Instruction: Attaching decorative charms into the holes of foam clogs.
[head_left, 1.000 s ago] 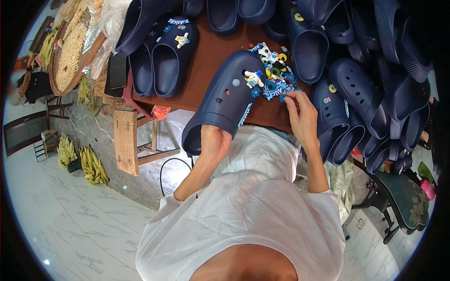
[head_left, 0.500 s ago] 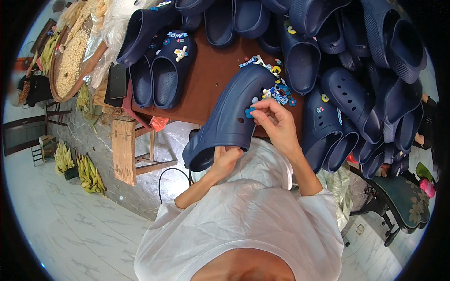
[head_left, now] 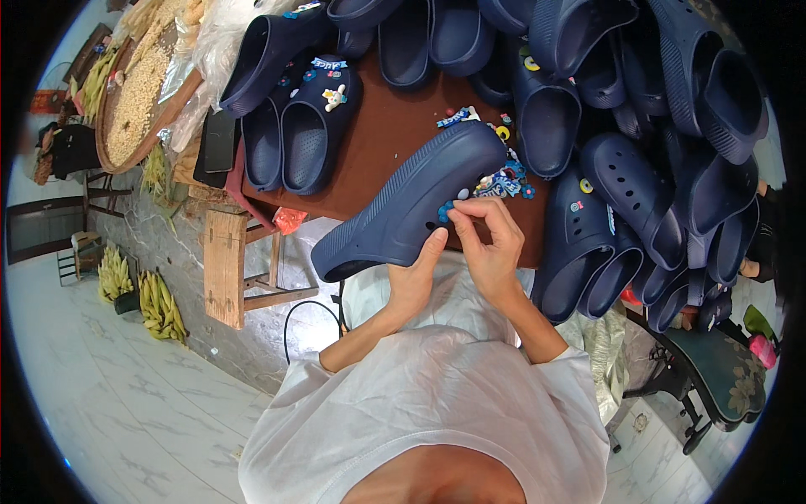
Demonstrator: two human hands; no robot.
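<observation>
A dark blue foam clog (head_left: 401, 197) is held tilted on its side above the near edge of the table. My left hand (head_left: 413, 281) grips it from below, thumb up on its side and the other fingers hidden behind the shoe. Between thumb and forefinger, my right hand (head_left: 491, 239) pinches a blue flower-shaped shoe charm (head_left: 445, 212) against the side of the clog, next to an open hole. A small pale round charm (head_left: 463, 194) shows just above it. Behind the clog lies a pile of colourful charms (head_left: 508, 178), partly hidden.
Many more navy clogs crowd the brown table (head_left: 382, 118); a decorated clog (head_left: 317, 126) stands at left. Further left are a phone (head_left: 220, 141), a wooden stool (head_left: 225, 269) and a round tray of pale kernels (head_left: 138, 105). A chair (head_left: 714, 374) stands at right.
The clog has tilted, its heel swinging left and its opening turning down. My left hand has come out from inside the opening to grip its side. The right hand still pinches the flower charm.
</observation>
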